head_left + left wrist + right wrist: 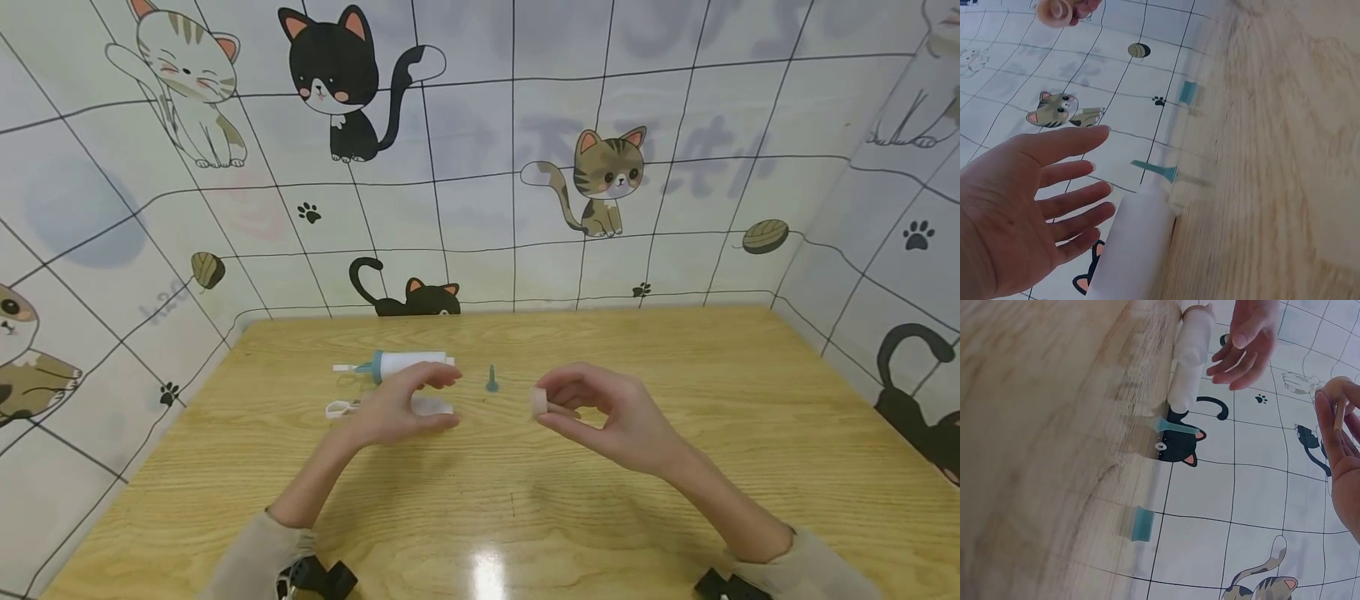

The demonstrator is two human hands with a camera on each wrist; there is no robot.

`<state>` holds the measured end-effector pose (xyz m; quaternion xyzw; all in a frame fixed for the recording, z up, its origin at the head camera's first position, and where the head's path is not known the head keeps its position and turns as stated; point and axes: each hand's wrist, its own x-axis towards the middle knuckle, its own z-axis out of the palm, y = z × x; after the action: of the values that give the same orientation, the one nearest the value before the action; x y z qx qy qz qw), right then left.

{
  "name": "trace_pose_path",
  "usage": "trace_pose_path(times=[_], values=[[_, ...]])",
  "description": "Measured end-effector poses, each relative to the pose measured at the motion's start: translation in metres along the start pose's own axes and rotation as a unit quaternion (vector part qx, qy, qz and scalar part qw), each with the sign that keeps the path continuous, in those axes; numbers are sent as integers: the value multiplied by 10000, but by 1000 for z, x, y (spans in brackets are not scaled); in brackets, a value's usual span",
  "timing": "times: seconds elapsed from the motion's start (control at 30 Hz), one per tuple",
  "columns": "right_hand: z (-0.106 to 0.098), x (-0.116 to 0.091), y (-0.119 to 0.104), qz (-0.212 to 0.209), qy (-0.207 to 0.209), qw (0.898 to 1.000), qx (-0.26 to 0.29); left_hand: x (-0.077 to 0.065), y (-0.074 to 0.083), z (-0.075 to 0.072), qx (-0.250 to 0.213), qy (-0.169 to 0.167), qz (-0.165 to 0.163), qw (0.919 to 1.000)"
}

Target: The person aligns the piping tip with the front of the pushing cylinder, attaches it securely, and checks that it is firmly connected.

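Note:
My right hand (615, 417) pinches a small off-white round piece with a thin stem (538, 402) between thumb and fingers, above the table. In the left wrist view, a ring shape shows on the piece's face. My left hand (401, 408), with fingers spread and nothing held, hovers by two white items. One is a white bottle with a teal collar and pale tip (408, 363). The other, a white object with a looped end (341, 409), is partly hidden behind that hand. A teal nozzle (492, 382) stands upright on its wide base between the hands.
A short teal cylinder (1143, 524) stands on the wooden table (480, 492), beyond the nozzle in the left wrist view; the head view does not show it. A cat-patterned cloth (480, 167) walls the table's back and sides.

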<state>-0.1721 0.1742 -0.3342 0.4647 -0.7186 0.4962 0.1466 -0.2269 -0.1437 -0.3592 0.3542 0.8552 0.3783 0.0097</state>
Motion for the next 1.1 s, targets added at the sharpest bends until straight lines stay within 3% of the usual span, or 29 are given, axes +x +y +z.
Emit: trace_pose_path(times=[0.3, 0.53, 1.1], values=[[1, 0, 1, -21, 8, 10000, 75, -3, -11, -8, 2, -162, -255, 9995], [1, 0, 1, -2, 1, 10000, 76, -7, -15, -14, 564, -400, -661, 9954], [1, 0, 2, 3, -13, 10000, 85, -10, -23, -20, 1165, -750, -1049, 9848]])
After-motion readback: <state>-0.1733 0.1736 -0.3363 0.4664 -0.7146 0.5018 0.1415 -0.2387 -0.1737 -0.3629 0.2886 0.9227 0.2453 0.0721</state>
